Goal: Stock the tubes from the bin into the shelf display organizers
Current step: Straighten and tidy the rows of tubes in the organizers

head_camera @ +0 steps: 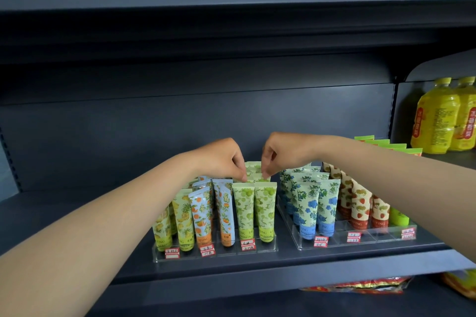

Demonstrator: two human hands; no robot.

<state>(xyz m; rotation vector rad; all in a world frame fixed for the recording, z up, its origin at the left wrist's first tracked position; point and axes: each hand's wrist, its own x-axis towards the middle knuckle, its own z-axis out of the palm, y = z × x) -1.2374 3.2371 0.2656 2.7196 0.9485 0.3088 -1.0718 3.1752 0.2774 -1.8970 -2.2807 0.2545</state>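
**Two hands deep in the green row, and a crowded rack around them**

Two hands work at the back of the left organizer [216,252], and I read the risk as mostly a matter of elbow room. My left hand [221,159] and right hand [280,152] both curl their fingertips down onto the crimped tops of the green tubes [255,203], each pinching a tube end in the rows behind the front pair. I cannot tell whether they hold one tube together or two neighbours.

What I think could go wrong: the tubes stand cap-down, tall and narrow, so a sideways nudge from a knuckle could tip one. The orange tubes [203,216], just left of the green row, already lean, and a push from my left wrist could knock them further over. Forcing a tube into a full slot may also buckle its soft body or shift the whole clear tray toward the shelf [231,273] edge.

The green tubes are pale with a round-fruit print, flat sealed tops up, bright lime caps down. They fill the rightmost lanes of the left organizer; the blue tubes [314,203] stand in the right organizer [360,239] beside it. The bin is not in view.
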